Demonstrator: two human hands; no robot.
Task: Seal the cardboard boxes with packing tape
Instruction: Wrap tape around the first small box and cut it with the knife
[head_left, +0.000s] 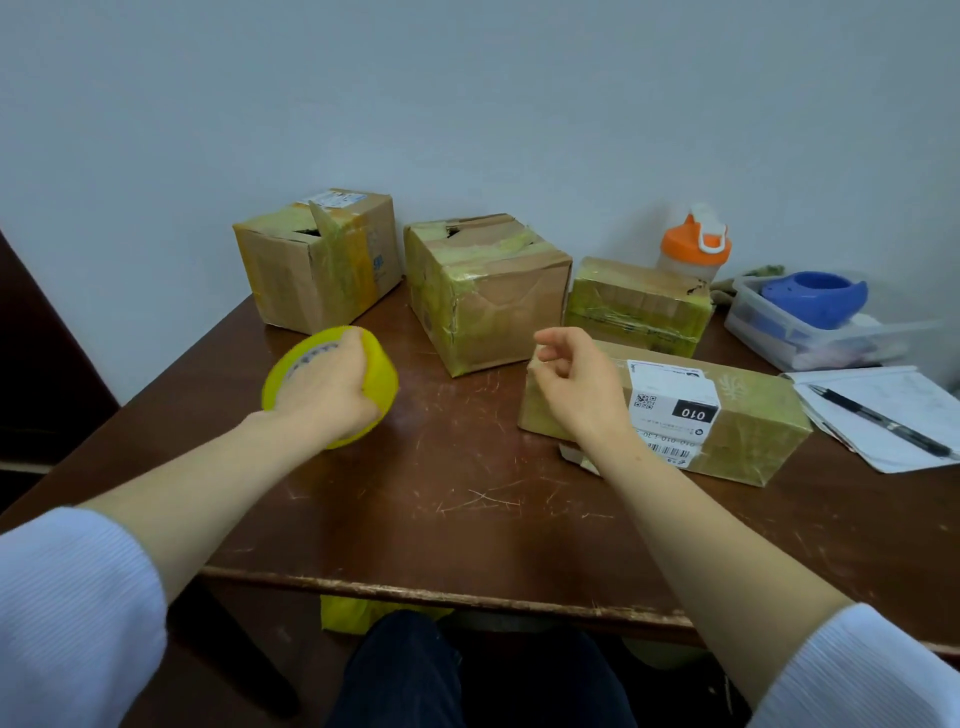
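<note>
My left hand (328, 392) grips a yellow roll of packing tape (378, 375) above the left part of the brown table (457, 499). My right hand (576, 384) hovers with loosely curled fingers over the left end of a long flat box (748, 421) that bears a white label. Three more cardboard boxes stand behind: a left box (317, 260) with a loose tape strip and a gap in its top, a middle box (483, 291) with a torn top seam, and a low taped box (636, 304).
An orange-capped bottle (696, 244) stands at the back right. A clear plastic tub (810, 332) holds a blue tape dispenser (815, 296). Papers with a black pen (878, 418) lie at the right edge. The wall is right behind the boxes.
</note>
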